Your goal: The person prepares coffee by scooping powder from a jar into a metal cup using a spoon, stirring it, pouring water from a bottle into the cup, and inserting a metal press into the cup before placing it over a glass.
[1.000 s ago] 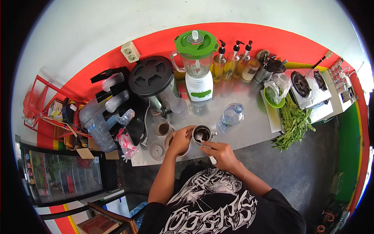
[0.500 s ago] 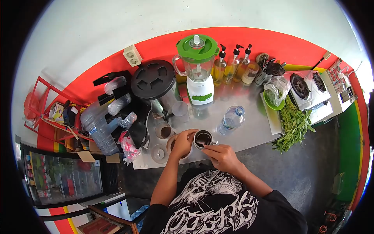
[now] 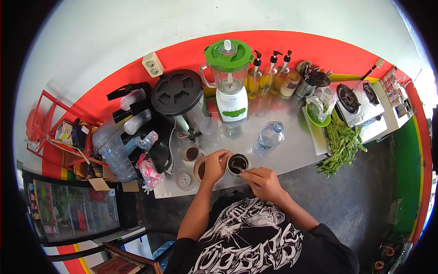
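Observation:
A cup [image 3: 238, 165] with a pale rim and dark contents stands near the counter's front edge. My left hand [image 3: 216, 166] is closed at the cup's left side, fingertips against its rim. My right hand [image 3: 264, 182] is closed in a pinch on a spoon, whose slim end dips into the cup; most of it is hidden by the fingers. Partly behind my left hand sits a round container of brown powder [image 3: 200, 169]. A clear cup holding brown contents [image 3: 190, 152] and a clear round lid-like piece [image 3: 185, 179] are close by on the left.
On the steel counter [image 3: 292, 153] are a water bottle [image 3: 269, 138], a green-lidded blender [image 3: 230, 82], a black-lidded steel dispenser [image 3: 177, 93], pump bottles [image 3: 271, 77], leafy greens [image 3: 342, 146] and a gas stove [image 3: 358, 102]. A clear plastic jug [image 3: 205, 130] stands before the dispenser.
The cup, tilted before, now sits more upright, its opening facing up. My right hand has shifted slightly at its rim. My left hand stays beside it.

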A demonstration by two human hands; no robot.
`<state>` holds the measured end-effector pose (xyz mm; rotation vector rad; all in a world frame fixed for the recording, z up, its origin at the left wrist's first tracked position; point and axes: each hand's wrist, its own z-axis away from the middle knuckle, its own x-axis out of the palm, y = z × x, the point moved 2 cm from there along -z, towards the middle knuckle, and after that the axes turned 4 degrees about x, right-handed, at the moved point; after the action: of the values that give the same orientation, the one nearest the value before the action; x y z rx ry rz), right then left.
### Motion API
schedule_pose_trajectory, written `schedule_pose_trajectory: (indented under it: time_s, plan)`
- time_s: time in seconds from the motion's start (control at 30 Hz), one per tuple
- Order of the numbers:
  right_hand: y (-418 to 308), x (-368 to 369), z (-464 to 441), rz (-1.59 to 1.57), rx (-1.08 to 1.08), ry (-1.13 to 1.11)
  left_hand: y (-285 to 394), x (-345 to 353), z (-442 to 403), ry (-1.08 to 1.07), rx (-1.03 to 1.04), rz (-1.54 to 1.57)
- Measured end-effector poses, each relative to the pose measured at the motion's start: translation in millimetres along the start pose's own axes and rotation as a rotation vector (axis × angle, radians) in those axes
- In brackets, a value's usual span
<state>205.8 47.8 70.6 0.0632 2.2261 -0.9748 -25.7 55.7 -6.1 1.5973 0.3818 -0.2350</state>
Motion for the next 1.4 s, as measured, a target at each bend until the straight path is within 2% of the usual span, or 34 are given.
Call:
schedule_pose_trajectory:
  time_s: [0.07, 0.27, 0.37, 0.47, 0.67, 0.83, 0.9, 1.0, 1.07, 1.13, 1.23, 1.3, 1.4]
  plan:
    - [1.1, -3.2, -1.5, 0.035, 0.036, 0.011, -4.3, 2.7, 0.2, 0.035, 0.03, 0.006]
    - [5.0, 3.5, 1.0, 0.081, 0.083, 0.068, -5.8, -0.2, 6.3, 0.048, -0.087, 0.171]
    - [2.6, 5.7, 2.8, 0.066, 0.069, 0.035, -3.6, -3.3, 12.6, -0.005, -0.118, 0.074]
    - [2.9, 5.3, 2.3, 0.027, 0.026, 0.002, -4.2, -1.7, 13.8, 0.035, -0.086, 0.011]
    - [8.0, -3.2, -4.5, 0.042, 0.054, 0.05, 22.7, -5.9, 2.7, 0.062, 0.13, -0.315]
    - [2.6, -0.8, -4.4, 0.05, 0.012, 0.017, 26.3, -7.0, -12.8, 0.06, 0.131, -0.169]
    - [0.5, 1.1, -2.6, -0.007, -0.004, -0.08, 24.5, -7.4, -18.8, 0.051, 0.131, -0.103]
    - [4.6, -2.2, -3.7, -0.024, -0.016, 0.013, 7.4, -5.6, -27.6, 0.016, 0.165, -0.042]
    - [4.9, -3.9, -4.1, 0.025, 0.028, 0.03, -1.0, -3.4, -30.7, 0.02, 0.117, 0.022]
    - [5.8, -2.2, -4.8, 0.075, 0.072, 0.05, -10.0, -1.4, -34.7, 0.022, 0.114, -0.045]
    - [4.7, 5.0, -4.4, 0.054, 0.019, 0.053, -12.2, 1.8, -37.3, 0.028, 0.111, -0.117]
    - [-0.8, 8.5, -1.9, -0.001, 0.001, -0.067, -9.8, -0.6, -39.0, 0.033, 0.113, -0.123]
    - [0.7, 4.7, -3.8, 0.009, -0.012, -0.009, -7.5, -3.1, -40.7, 0.014, 0.141, -0.174]
